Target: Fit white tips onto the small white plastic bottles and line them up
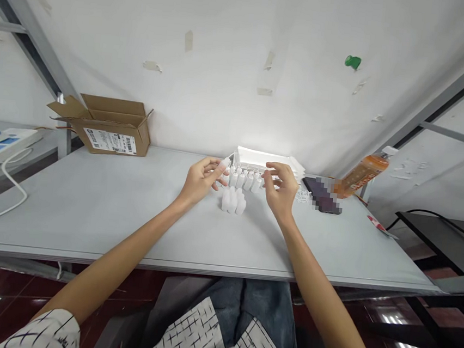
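My left hand (202,181) pinches a small white squeeze bottle (225,162) between thumb and fingers, its narrow tip pointing up and right. Across from it, my right hand (282,191) is curled with thumb and fingers apart, and I see nothing in it. Between and just behind the hands stand several small white bottles (240,181) with narrow tips, partly hidden by the fingers. Closer to me, a cluster of rounded white bottles (233,201) sits on the grey table (148,231).
White flat boxes or trays (264,158) lie behind the bottles. Small white pieces (303,196) are right of my right hand, beside a dark phone (324,196). An orange drink bottle (363,173) stands at the right. An open cardboard box (114,136) stands back left, near a power strip (0,149).
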Available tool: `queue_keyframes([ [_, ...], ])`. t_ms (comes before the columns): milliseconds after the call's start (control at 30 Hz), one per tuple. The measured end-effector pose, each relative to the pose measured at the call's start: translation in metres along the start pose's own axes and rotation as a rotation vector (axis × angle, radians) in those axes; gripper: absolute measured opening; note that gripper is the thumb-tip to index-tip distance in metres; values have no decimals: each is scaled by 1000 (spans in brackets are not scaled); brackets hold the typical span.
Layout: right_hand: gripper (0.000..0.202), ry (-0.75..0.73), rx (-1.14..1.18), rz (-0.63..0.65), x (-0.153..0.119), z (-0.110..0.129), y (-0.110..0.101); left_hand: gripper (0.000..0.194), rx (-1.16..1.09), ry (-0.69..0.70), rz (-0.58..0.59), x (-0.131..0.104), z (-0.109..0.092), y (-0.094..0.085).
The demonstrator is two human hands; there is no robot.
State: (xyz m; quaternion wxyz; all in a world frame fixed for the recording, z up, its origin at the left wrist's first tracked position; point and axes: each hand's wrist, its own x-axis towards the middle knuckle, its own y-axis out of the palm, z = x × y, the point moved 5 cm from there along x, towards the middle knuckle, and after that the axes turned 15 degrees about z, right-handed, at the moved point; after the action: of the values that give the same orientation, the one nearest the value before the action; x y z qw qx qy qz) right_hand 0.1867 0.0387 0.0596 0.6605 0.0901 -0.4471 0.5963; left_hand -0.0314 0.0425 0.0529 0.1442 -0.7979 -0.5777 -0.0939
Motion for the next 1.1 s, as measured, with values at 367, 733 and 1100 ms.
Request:
queue_keyframes([
  [367, 28, 404, -482, 221, -9, -105, -40, 42, -328, -148, -30, 5, 14, -10],
  [733, 31, 434, -594, 426, -13, -113, -18, 59, -433, -169, 159, 6, 16, -3],
  [1100, 25, 492, -660, 495, -12, -111, -22, 55, -401, -196, 236, 6, 15, -1],
])
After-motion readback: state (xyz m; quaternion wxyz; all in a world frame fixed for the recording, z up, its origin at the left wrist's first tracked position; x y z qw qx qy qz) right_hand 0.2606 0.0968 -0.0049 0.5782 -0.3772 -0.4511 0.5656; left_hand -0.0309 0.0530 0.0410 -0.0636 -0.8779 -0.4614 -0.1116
